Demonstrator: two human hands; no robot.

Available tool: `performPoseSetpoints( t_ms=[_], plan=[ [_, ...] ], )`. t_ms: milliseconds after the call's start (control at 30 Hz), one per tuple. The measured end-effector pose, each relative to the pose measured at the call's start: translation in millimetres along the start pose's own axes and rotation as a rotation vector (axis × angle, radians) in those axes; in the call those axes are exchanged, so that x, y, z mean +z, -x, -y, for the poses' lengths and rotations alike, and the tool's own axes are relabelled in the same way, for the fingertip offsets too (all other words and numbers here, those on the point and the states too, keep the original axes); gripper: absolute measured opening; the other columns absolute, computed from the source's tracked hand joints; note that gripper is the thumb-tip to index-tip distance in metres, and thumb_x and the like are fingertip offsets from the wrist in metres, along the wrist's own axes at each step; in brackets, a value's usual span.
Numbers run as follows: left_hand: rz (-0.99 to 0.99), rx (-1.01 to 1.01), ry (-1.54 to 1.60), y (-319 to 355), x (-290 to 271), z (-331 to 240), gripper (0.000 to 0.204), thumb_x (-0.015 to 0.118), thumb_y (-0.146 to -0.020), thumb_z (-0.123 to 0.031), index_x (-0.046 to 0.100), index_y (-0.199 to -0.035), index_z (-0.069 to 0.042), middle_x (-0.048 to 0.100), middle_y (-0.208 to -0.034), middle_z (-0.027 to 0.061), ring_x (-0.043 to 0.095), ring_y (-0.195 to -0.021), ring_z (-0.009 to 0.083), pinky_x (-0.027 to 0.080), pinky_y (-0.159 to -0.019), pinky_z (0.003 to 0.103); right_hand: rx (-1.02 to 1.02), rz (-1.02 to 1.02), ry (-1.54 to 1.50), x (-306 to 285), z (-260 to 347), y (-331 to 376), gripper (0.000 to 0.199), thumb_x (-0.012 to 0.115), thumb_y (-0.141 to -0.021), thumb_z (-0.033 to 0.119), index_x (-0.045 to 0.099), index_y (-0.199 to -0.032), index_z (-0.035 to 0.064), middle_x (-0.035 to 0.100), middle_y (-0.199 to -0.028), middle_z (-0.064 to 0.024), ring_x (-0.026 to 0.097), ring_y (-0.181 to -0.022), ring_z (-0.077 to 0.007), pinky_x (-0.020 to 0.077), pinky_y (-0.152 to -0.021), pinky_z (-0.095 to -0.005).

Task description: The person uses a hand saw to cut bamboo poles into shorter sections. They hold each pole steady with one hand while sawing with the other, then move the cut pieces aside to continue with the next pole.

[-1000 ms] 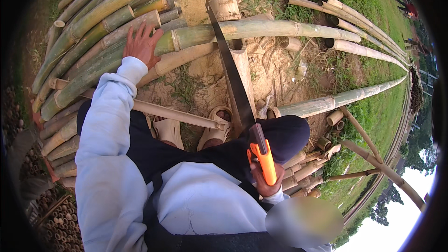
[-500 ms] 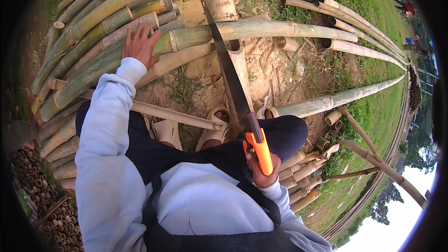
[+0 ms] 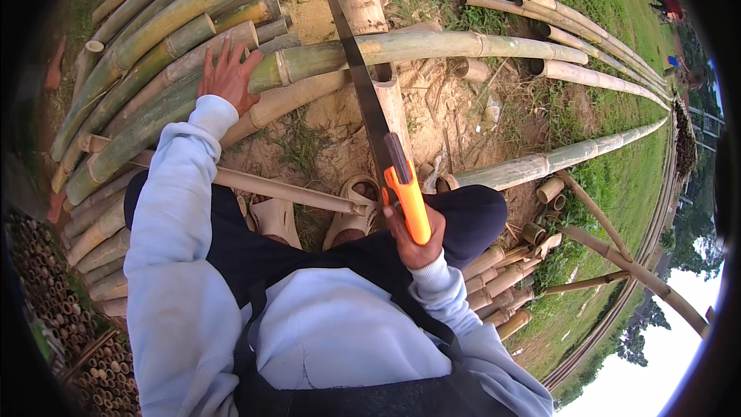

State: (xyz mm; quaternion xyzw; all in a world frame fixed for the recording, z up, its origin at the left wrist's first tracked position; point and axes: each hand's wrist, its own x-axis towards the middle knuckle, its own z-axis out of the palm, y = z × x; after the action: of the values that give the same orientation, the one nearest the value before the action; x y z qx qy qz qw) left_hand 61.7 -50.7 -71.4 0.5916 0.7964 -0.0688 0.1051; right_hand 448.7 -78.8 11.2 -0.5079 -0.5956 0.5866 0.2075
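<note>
A long green bamboo pole (image 3: 417, 45) runs across in front of me, over the top of other bamboo pieces. On its left part my left hand (image 3: 229, 77) lies with fingers spread, pressing down. My right hand (image 3: 419, 233) is wrapped round the orange handle of a handsaw (image 3: 363, 85). The dark blade slants away from me and crosses the pole to the right of my left hand. Below the blade stands a bamboo post (image 3: 392, 108) under the pole. Whether the teeth have bitten into the bamboo cannot be made out.
Stacked bamboo poles (image 3: 166, 19) fill the left side. Several more poles (image 3: 594, 81) lie on the grass at right. Cut bamboo pieces (image 3: 502, 286) are piled by my right knee. A split bamboo strip (image 3: 285, 193) lies above my sandals (image 3: 275, 220). At far left another person's hand (image 3: 55, 66) shows.
The saw and my right hand have moved forward, away from me, and the blade reaches farther past the pole. My left hand stays on the bamboo. Another person's hand has appeared at far left.
</note>
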Motion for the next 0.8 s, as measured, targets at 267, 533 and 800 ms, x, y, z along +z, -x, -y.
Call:
performPoseSetpoints(
  t_ms=[267, 533, 800],
  plan=[
    [0.046, -0.001, -0.03, -3, -4, -5, 0.079, 0.087, -0.073, -0.029, 0.05, -0.142, -0.021, 0.042, -0.153, 0.0089, 0.028, -0.151, 0.0343, 0.02, -0.124, 0.06, -0.036, 0.024, 0.106, 3, -3, -33, 0.023, 0.07, -0.094, 0.007, 0.071, -0.114, -0.0037, 0.064, -0.072, -0.0019, 0.058, -0.065, -0.0083, 0.0482, -0.06, -0.0268],
    [0.034, -0.01, -0.013, 0, -9, -4, 0.077, 0.086, -0.074, -0.029, 0.05, -0.141, -0.021, 0.042, -0.153, 0.009, 0.027, -0.151, 0.0348, 0.019, -0.124, 0.059, -0.053, 0.016, -0.057, 15, 6, -41, 0.015, 0.071, -0.095, 0.01, 0.068, -0.101, -0.0039, 0.06, -0.072, 0.0021, 0.055, -0.066, -0.0046, 0.0457, -0.06, -0.0234],
    [0.055, -0.012, -0.007, 0, -4, -7, 0.077, 0.087, -0.073, -0.027, 0.049, -0.141, -0.02, 0.043, -0.152, 0.0095, 0.029, -0.15, 0.0343, 0.02, -0.123, 0.059, -0.036, 0.003, 0.171, -25, -1, 25, 0.019, 0.069, -0.092, 0.001, 0.071, -0.11, -0.0043, 0.072, -0.084, -0.0094, 0.067, -0.067, -0.0138, 0.0546, -0.069, -0.0285]
  ],
)
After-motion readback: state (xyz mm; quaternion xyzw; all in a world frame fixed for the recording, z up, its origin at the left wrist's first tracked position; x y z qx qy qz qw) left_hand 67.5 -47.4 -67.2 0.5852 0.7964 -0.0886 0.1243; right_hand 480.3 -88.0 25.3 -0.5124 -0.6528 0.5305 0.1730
